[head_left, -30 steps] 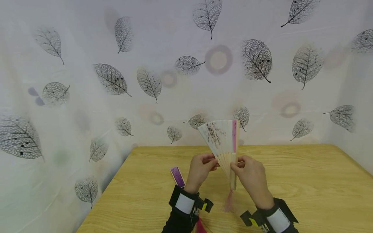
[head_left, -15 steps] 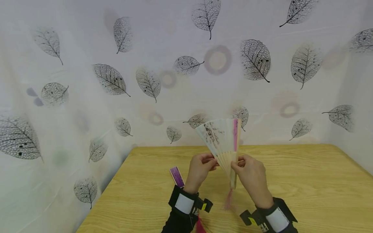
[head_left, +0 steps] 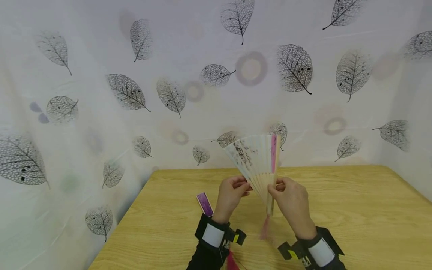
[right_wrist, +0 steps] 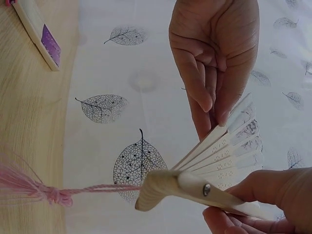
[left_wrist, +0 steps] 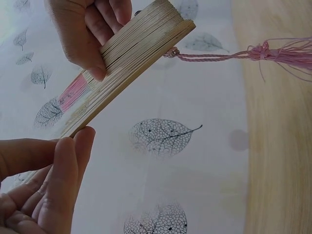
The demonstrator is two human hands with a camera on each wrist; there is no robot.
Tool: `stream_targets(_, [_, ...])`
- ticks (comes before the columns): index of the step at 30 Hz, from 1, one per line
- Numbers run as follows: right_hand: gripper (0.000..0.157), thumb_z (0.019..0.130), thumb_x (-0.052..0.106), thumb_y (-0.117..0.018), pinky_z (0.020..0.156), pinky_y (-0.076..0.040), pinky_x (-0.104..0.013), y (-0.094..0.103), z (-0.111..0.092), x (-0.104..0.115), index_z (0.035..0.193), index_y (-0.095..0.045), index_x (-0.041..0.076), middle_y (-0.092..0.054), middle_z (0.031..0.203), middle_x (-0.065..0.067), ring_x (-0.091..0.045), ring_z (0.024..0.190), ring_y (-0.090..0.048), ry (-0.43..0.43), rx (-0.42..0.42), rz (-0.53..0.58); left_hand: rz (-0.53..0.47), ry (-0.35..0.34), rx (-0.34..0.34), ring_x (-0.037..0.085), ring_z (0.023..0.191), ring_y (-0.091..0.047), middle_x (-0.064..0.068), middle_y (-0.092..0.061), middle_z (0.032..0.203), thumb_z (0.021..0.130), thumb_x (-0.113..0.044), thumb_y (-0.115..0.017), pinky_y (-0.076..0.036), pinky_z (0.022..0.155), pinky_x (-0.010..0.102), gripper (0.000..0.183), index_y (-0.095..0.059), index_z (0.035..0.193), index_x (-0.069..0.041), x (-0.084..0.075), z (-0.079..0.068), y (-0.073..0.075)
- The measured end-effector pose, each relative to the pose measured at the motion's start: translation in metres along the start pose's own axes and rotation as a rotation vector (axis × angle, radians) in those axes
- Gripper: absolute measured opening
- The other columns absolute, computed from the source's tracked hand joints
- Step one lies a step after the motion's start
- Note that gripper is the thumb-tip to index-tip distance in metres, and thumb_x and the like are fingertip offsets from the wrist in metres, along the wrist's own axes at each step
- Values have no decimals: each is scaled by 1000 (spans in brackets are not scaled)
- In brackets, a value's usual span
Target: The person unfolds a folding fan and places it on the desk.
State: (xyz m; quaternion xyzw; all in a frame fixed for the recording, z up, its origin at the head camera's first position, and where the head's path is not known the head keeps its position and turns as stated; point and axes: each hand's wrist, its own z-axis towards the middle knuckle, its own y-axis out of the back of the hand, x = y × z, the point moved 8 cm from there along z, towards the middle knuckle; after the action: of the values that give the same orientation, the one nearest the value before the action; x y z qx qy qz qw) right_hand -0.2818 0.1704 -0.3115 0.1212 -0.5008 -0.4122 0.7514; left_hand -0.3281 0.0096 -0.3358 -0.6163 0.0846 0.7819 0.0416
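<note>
A folding fan (head_left: 251, 153), partly spread, is held upright over the table's far half. Its leaf is white with a dark print and a pink strip along the right side. My left hand (head_left: 231, 197) pinches the outer rib at the fan's left edge. On the other side, my right hand (head_left: 291, 200) grips the still-stacked ribs between thumb and fingers. The left wrist view shows those stacked wooden ribs (left_wrist: 136, 44) close up. From the rivet end hangs a pink tassel (head_left: 265, 228), its cord visible in the right wrist view.
A second fan (head_left: 205, 204), folded, with a purple strip, lies on the wooden table (head_left: 152, 225), partly hidden behind my left forearm. A red tassel (head_left: 231, 261) shows below that wrist. A white curtain (head_left: 189, 45) with leaf prints hangs behind the table.
The fan's leaf has spread a little wider, its left edge shifting left. The fan and its tassel have risen slightly. Both hands keep their hold.
</note>
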Motion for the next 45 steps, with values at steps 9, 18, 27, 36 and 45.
stream_targets(9, [24,76,17,-64,49,-51,-37,3,1,0,84,-62,-5,-67,72,-18,-23,62,-60,27,-53,-16,-15,20,-5,22,79,-63,21,-67,91,82,-9,-59,-56,69,29,21,-63,98,5,1,2,-2])
stream_targets(18, [23,76,17,-64,47,-50,-36,4,2,-3,82,-62,-5,-67,72,-18,-23,61,-60,33,-62,-23,-3,13,-10,20,77,-63,22,-67,90,82,-8,-59,-56,69,29,20,-63,96,6,1,3,-3])
stream_targets(27, [23,75,17,-64,50,-51,-39,5,2,-2,82,-62,-5,-67,71,-17,-24,61,-60,48,-90,-23,-9,24,-1,24,79,-63,24,-66,91,82,-5,-57,-56,70,31,19,-63,96,6,-5,-1,-3])
stream_targets(36, [22,74,16,-66,51,-50,-42,6,2,-4,78,-62,-5,-66,68,-16,-24,59,-59,59,-131,-32,31,13,2,26,80,-63,26,-65,90,84,-4,-54,-56,72,32,19,-61,96,9,-26,-14,-2])
stream_targets(45, [27,76,21,-64,54,-51,-41,5,3,-10,85,-63,-5,-67,72,-17,-24,63,-61,-11,-76,0,8,16,-1,24,80,-63,25,-65,90,84,-6,-55,-56,74,35,20,-61,97,8,-24,-12,0])
